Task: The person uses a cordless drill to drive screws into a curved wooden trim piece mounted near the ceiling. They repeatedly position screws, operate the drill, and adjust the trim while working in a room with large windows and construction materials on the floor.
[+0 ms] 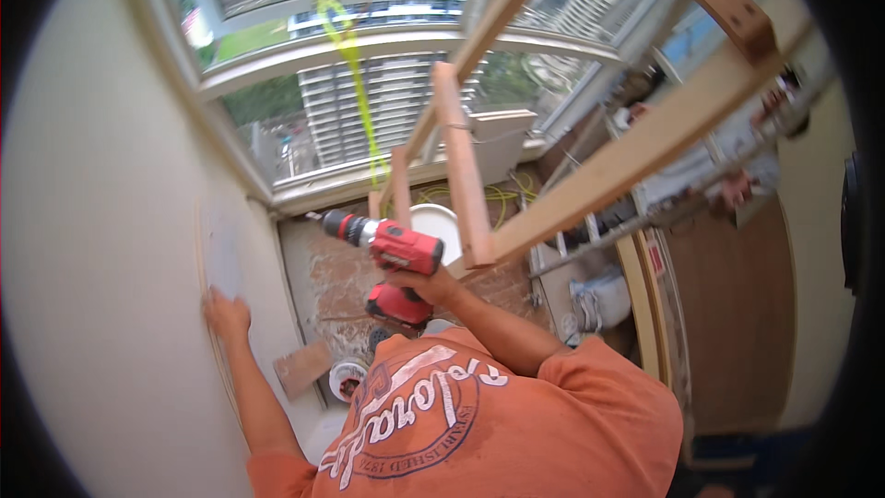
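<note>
Head view: pale wall [101, 221] fills the left; left hand [229, 315] sits against it, at a thin brownish edge line below a bluish-white patch [222, 249]. Left fingers look bent and close together; can't tell whether they pinch the edge or just press on it. Next, low down, a wood offcut [302, 369] and a white spool-like ring [347, 378], near the wall base. Yellow cord [361, 101] hangs in front of the window. Mid-frame, red-and-black cordless drill [406, 247], held up in front of the body, bit pointing left to the wall, tip looking clear of it. Right hand [426, 284] wraps the drill's handle, fingers curled round it; trigger finger can't be made out. Drill likely hefty, weight split between motor head and battery block [399, 306]; hard, stiff casing, not fragile, could slip in a sweaty palm. Best hold is the handle, high under the body; keep off chuck and bit. Behind it, white round bucket or lid [433, 219], then timber frame [599, 180] slanting up right, brown panel [728, 314] at far right.
</note>
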Tool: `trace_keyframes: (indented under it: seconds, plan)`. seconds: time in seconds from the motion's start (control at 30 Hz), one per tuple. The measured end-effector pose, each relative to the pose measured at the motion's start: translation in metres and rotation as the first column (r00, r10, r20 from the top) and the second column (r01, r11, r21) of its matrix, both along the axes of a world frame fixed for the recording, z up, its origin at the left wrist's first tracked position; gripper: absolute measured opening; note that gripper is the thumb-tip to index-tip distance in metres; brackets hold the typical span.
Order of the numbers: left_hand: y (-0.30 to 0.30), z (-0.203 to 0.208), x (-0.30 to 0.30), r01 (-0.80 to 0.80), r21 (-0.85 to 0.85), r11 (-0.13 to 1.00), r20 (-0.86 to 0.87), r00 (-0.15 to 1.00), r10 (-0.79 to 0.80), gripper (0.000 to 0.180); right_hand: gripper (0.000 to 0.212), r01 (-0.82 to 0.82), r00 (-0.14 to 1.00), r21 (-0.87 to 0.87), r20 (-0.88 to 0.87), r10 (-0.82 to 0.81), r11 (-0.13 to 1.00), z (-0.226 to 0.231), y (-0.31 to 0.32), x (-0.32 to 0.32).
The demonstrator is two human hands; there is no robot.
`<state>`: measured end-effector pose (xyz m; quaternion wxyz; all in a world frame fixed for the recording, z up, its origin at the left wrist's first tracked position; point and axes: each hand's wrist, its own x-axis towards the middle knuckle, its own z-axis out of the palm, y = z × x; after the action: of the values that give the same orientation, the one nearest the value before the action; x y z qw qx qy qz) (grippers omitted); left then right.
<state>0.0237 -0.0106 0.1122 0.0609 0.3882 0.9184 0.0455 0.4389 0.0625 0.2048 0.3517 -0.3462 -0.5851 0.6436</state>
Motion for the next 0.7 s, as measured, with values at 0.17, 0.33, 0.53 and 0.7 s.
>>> trace_keyframes:
  seconds: [0.17, 0.33, 0.53, 0.7]
  plan:
    - [-0.003, 0.009, 0.019, 0.102, -0.007, 0.995, -0.070, 0.992, -0.103, 0.075, 0.047, 0.038, 0.997, 0.167, -0.075, -0.026, 0.985, 0.011, -0.006, 0.015]
    - [-0.008, 0.006, 0.003, 0.153, -0.042, 0.987, -0.015, 0.988, -0.153, 0.078, 0.047, 0.007, 1.000, 0.432, 0.017, -0.016, 0.902, 0.010, -0.016, 0.024]
    - [0.001, -0.005, -0.002, 0.185, -0.079, 0.980, -0.001, 0.983, -0.186, 0.080, 0.042, 0.041, 0.999, 0.533, -0.009, -0.043, 0.845, 0.011, -0.026, 0.033]
    - [0.006, -0.005, -0.010, 0.167, -0.129, 0.977, 0.057, 0.985, -0.161, 0.081, 0.041, -0.014, 1.000, 0.440, 0.017, 0.007, 0.898, 0.030, -0.028, 0.046]
